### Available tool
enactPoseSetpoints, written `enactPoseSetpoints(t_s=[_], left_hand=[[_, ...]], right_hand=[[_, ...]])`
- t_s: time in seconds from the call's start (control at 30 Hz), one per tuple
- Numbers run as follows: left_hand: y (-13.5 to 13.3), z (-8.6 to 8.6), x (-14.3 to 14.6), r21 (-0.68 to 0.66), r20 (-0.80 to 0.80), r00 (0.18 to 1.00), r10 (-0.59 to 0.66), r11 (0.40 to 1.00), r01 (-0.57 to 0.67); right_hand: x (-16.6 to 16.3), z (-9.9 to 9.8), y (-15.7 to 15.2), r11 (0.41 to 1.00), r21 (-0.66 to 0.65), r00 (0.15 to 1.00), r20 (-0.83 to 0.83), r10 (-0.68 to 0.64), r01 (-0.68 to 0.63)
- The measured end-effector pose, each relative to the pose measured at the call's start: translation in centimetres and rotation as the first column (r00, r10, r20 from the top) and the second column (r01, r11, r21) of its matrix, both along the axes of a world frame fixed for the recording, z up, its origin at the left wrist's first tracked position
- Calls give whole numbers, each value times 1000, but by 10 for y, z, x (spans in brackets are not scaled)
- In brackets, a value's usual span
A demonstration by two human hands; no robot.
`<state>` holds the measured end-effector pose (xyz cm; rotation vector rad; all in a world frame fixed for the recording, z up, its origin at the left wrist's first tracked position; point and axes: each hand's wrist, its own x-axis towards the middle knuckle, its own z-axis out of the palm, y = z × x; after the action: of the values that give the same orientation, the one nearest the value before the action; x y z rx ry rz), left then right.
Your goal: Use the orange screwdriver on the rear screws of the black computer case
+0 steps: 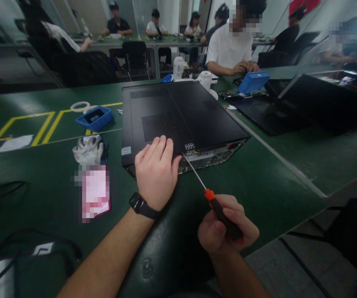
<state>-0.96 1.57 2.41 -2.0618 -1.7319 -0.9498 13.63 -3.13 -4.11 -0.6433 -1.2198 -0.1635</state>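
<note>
A black computer case (153, 103) lies on its side on the green table, its rear panel facing me. My left hand (158, 165) rests flat on the near edge of its top cover, fingers stretched out and thumb over the edge. In my right hand (228, 227) is a screwdriver (224, 219) with a black and orange handle, the fingers wrapped round it. The long thin shaft points up and left, and its tip meets the rear edge of the case beside my left thumb. Whatever lies under the tip is too small to make out.
Left of the case lie grey work gloves (88, 150), a blurred pink item (96, 186), a blue tray (96, 119) and black cables (57, 238). Behind it stand white objects (205, 78). Dark panels (268, 111) lie right. A co-worker (229, 49) sits across the table.
</note>
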Motion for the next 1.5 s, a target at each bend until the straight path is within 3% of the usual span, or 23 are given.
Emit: enactPoseSetpoints(t_s=[0.2, 0.9, 1.2, 1.5], left_hand=[[0, 0, 0, -10, 16, 1000, -2, 1000, 3], [0, 1, -1, -41, 37, 999, -13, 999, 15], [0, -1, -1, -7, 7, 1000, -8, 1000, 8], [0, -1, -2, -20, 27, 999, -18, 1000, 18]], right_hand=[[-5, 4, 7, 996, 86, 998, -59, -20, 25], [-2, 1, 2, 997, 61, 999, -9, 45, -45], [-3, 1, 3, 999, 29, 999, 0, -37, 37], [-1, -2, -1, 999, 14, 999, -23, 41, -41]])
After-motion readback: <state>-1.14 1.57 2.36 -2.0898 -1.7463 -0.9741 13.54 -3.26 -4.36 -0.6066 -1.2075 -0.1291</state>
